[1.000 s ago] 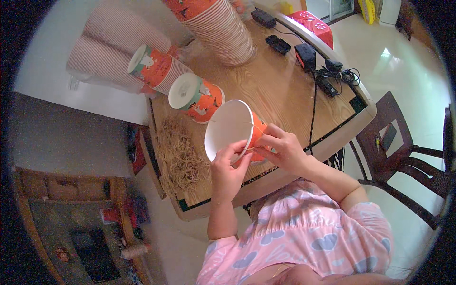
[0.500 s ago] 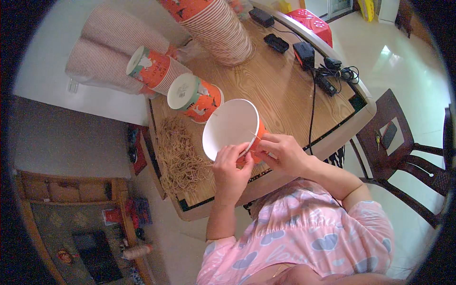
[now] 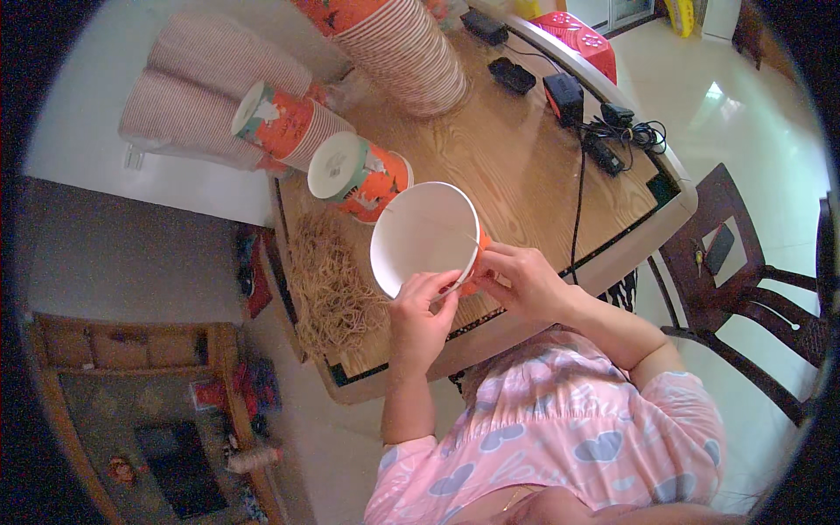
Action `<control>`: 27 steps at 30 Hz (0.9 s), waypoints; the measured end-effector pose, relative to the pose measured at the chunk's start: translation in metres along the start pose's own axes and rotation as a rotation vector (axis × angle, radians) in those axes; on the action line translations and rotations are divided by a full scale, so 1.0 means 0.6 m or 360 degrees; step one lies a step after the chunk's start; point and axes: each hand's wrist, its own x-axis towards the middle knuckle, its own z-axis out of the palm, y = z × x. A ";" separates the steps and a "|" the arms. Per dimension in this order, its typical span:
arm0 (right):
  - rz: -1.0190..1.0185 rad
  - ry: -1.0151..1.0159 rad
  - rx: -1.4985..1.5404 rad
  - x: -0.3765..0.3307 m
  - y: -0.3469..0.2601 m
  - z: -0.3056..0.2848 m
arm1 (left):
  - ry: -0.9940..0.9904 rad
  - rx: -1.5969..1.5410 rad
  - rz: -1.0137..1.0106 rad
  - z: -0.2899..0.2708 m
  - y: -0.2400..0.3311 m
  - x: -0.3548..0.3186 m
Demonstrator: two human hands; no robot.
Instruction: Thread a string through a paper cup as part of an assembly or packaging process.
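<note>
A paper bucket (image 3: 420, 229), white inside and orange outside, is tilted with its mouth facing up toward me over the table's near edge. My left hand (image 3: 423, 306) pinches its near rim, thumb and fingers closed. On the right, my right hand (image 3: 529, 280) has its fingers closed against the orange outer wall; what lies between the fingertips is hidden. A short bit of thin, pale cord (image 3: 471, 237) shows inside the bucket by the right-hand rim. Left of the bucket lies a tangled pile of tan cords (image 3: 328, 293).
Upside-down orange buckets (image 3: 372, 182) stand just beyond, with another nested stack (image 3: 284, 127) behind them. A tall stack (image 3: 402, 61) rises at the back. Black chargers and cables (image 3: 604, 140) lie along the right side of the wooden table (image 3: 525, 175). A dark chair (image 3: 726, 254) stands at right.
The bucket has turned slightly in my hands. My left fingers lie flatter along the rim. The cord that stood out beside my right fingers now shows a little higher, inside the rim.
</note>
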 end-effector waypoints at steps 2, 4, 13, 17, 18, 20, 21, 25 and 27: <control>-0.0031 0.0010 -0.0009 0.000 0.006 0.002 | -0.0024 0.0025 -0.0003 0.002 0.000 0.000; -0.0014 -0.0070 -0.0022 -0.002 0.012 0.005 | -0.0043 0.0056 -0.0008 0.004 0.001 -0.001; 0.0046 -0.0078 -0.0155 -0.009 0.026 0.014 | -0.0042 0.0198 0.0126 0.018 -0.009 0.000; 0.0107 -0.0009 -0.0101 -0.008 0.030 0.028 | -0.0014 0.0189 0.0092 0.021 -0.007 0.000; 0.0111 0.0010 -0.0079 -0.007 0.030 0.029 | 0.0003 0.0202 0.0076 0.022 -0.007 0.000; 0.0117 0.0031 -0.0057 -0.008 0.031 0.030 | 0.0018 0.0251 0.0086 0.026 -0.007 0.000; 0.0111 0.0025 -0.0072 -0.009 0.031 0.031 | 0.0038 0.0302 0.0096 0.027 -0.006 0.000; -0.0022 0.0103 -0.0067 -0.006 0.020 0.025 | 0.0082 0.0543 0.0209 0.035 -0.018 -0.002; -0.0008 0.0108 -0.0130 -0.004 0.014 0.020 | 0.0144 0.0591 0.0267 0.035 -0.020 -0.001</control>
